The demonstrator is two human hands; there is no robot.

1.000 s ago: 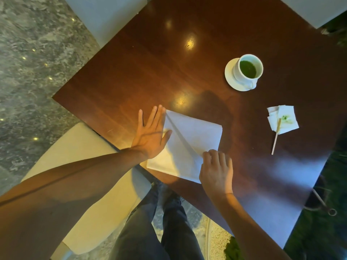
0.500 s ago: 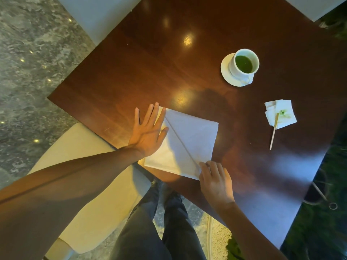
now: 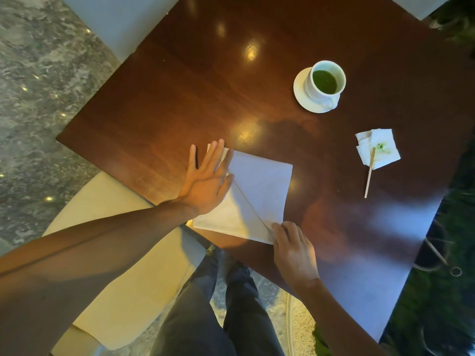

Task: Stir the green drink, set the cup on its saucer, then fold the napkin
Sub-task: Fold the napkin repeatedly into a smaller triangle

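Change vs a sec ago: right hand has slid down the diagonal crease of the white napkin to its near corner; earlier it sat a bit higher up on the cloth. Left hand hasn't shifted, still flat on the far-left part of the napkin. Napkin outline looks the same, so no new fold made, just the crease being run out to the corner.

Meaning for the task, as a judgement: stir + saucer steps look done. White cup w/ green drink stands on its saucer, and the wooden stirrer lies w/ its tip on a small green-stained tissue. Only the napkin fold is left, and it's under way, prob. first diagonal fold pressed.

Hands: left is spread open, palm down, fingers splayed over the napkin's far-left corner, pinning not gripping. Right is loosely curled, fingertips touching the napkin's near corner at the crease end; can't tell if it pinches the edge or only presses.

Where things lie rel. to the napkin: it sits at the near edge of the dark wood tabletop, between both hands, touching both. Cup + saucer well beyond it, to the far right. Tissue + stirrer off to its right, apart from it.
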